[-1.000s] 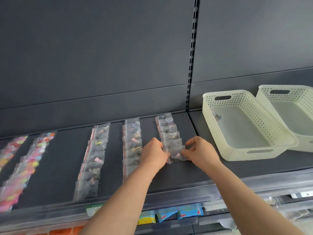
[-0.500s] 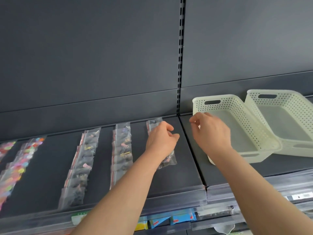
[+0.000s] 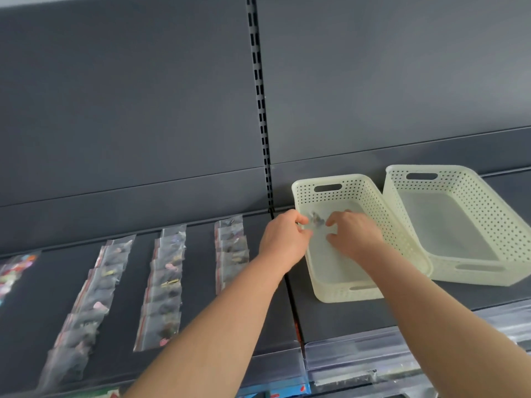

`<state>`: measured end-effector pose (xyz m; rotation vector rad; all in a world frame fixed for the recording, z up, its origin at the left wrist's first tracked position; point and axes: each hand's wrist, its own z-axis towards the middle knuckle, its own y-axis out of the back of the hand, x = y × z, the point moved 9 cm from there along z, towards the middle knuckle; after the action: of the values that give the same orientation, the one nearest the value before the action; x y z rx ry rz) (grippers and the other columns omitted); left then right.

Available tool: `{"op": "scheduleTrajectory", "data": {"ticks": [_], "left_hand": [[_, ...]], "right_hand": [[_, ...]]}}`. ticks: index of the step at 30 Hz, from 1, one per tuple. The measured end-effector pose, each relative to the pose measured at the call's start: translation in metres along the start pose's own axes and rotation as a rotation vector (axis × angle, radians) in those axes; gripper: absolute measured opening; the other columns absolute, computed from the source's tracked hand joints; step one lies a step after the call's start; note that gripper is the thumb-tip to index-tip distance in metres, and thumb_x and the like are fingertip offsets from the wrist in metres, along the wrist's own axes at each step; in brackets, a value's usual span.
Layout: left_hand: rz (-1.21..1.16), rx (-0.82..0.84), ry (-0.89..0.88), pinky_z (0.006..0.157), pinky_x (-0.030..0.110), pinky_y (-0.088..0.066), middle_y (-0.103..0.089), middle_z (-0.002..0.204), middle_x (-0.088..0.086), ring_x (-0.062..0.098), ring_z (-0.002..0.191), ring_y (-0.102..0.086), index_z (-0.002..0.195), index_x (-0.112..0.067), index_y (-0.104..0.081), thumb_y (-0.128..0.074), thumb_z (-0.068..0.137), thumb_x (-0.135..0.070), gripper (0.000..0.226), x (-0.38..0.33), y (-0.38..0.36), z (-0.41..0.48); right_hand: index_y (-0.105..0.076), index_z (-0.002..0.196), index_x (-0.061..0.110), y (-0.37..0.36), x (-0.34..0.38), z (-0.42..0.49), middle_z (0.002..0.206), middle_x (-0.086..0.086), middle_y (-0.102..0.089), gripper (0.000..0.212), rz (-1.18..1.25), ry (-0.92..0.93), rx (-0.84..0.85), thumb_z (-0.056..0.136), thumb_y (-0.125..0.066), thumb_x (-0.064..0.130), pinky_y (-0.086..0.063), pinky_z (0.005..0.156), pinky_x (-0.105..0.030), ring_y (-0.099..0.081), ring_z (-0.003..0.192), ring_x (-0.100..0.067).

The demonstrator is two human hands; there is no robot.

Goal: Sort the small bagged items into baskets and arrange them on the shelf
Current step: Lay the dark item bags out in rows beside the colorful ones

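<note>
Small bags (image 3: 316, 221), blurred and hard to count, are held between the two hands above the floor of a pale perforated basket (image 3: 402, 239) on the shelf (image 3: 344, 317). The left hand (image 3: 283, 239) pinches their left edge with thumb and curled fingers, right at the basket's left rim. The right hand (image 3: 356, 239), inside the basket, has its fingers curled on their other edge. The hands are close together but not touching. A second basket (image 3: 488, 214) stands to the right of the right hand, right against the first. To the left of the left hand, three rows of bags (image 3: 165, 285) lie flat on the shelf, with a colourful row (image 3: 14, 271) farther left
</note>
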<state>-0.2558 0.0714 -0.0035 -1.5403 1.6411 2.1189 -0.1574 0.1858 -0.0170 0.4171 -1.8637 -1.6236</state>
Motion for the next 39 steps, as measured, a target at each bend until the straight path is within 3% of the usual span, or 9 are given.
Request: {"op": "scheduleTrajectory", "data": {"ticks": [5,7,10,15,20,25,31,35,39], "left_hand": [[-0.044,-0.011,0.062,0.088,0.035,-0.053,-0.065,0.100,-0.007,0.014,0.095,-0.062,0.112,-0.028,-0.063,-0.062,0.091,-0.024,0.021,0.004,-0.001,0.003],[-0.026,-0.016,0.066,0.088,0.036,-0.052,-0.064,0.098,-0.008,0.014,0.095,-0.061,0.112,-0.029,-0.062,-0.060,0.091,-0.023,0.021,0.003,-0.002,0.002],[-0.005,-0.038,0.066,0.089,0.037,-0.052,-0.062,0.097,-0.009,0.015,0.096,-0.060,0.114,-0.029,-0.062,-0.058,0.092,-0.023,0.023,0.002,-0.003,0.002],[-0.048,-0.022,0.060,0.091,0.036,-0.051,-0.061,0.106,-0.009,0.014,0.101,-0.060,0.115,-0.028,-0.061,-0.064,0.091,-0.025,0.024,0.001,-0.001,0.003],[-0.346,-0.111,0.036,0.091,0.031,-0.050,-0.054,0.122,-0.012,0.009,0.107,-0.059,0.134,-0.023,-0.048,-0.070,0.088,-0.030,0.051,-0.001,0.027,-0.003],[-0.418,0.016,0.063,0.077,0.027,-0.055,-0.072,0.097,0.001,0.011,0.087,-0.067,0.103,-0.011,-0.067,-0.062,0.095,-0.022,0.014,0.011,0.044,-0.022],[-0.755,-0.104,0.216,0.070,0.027,-0.059,-0.070,0.087,0.002,0.011,0.075,-0.068,0.091,-0.009,-0.065,-0.057,0.098,-0.016,0.013,0.070,0.066,-0.047],[-0.865,-0.135,0.296,0.069,0.028,-0.059,-0.069,0.082,0.003,0.015,0.074,-0.068,0.090,-0.006,-0.065,-0.058,0.098,-0.013,0.012,0.100,0.073,-0.065],[-0.693,-0.133,0.359,0.070,0.028,-0.056,-0.069,0.083,0.001,0.013,0.073,-0.063,0.086,-0.011,-0.066,-0.059,0.097,-0.017,0.014,0.123,0.077,-0.078]], "right_hand": [[-0.049,0.137,0.030,-0.030,0.026,0.026,0.155,0.006,-0.028,0.041,-0.048,0.190,0.156,0.096,-0.051,0.029,-0.024,0.112,-0.045,-0.018,0.145,-0.018],[-0.047,0.138,0.022,-0.041,0.022,0.032,0.150,0.002,-0.038,0.041,0.033,0.155,0.174,0.097,-0.047,0.023,-0.029,0.109,-0.042,-0.028,0.141,-0.020],[-0.064,0.120,0.015,-0.015,0.012,0.036,0.123,-0.005,-0.064,0.029,0.243,0.074,-0.024,0.096,-0.048,0.021,-0.046,0.089,-0.033,-0.059,0.110,-0.025],[-0.075,0.092,0.026,0.039,-0.008,0.018,0.092,0.006,-0.074,0.019,0.720,0.017,-0.267,0.084,-0.062,0.012,-0.045,0.060,-0.016,-0.064,0.067,-0.009],[-0.059,0.105,0.025,0.049,0.017,-0.001,0.079,0.008,-0.073,0.022,0.894,0.166,-0.103,0.086,-0.064,0.016,-0.054,0.071,-0.038,-0.070,0.076,-0.008],[-0.057,0.116,0.022,0.045,0.053,-0.024,0.079,0.007,-0.074,0.036,0.977,0.225,0.000,0.083,-0.067,0.013,-0.056,0.079,-0.033,-0.068,0.075,-0.011],[-0.047,0.134,0.016,-0.003,0.101,-0.047,0.108,0.009,-0.067,0.047,1.112,0.167,0.216,0.091,-0.063,0.025,-0.049,0.099,-0.037,-0.064,0.103,-0.011],[-0.055,0.126,0.012,-0.024,0.114,-0.062,0.091,-0.005,-0.072,0.039,1.136,0.081,0.203,0.088,-0.065,0.011,-0.057,0.085,-0.033,-0.070,0.088,-0.020],[-0.058,0.120,0.016,-0.033,0.115,-0.071,0.075,0.002,-0.072,0.036,0.999,0.057,0.122,0.085,-0.065,0.009,-0.058,0.080,-0.031,-0.068,0.074,-0.010]]}}
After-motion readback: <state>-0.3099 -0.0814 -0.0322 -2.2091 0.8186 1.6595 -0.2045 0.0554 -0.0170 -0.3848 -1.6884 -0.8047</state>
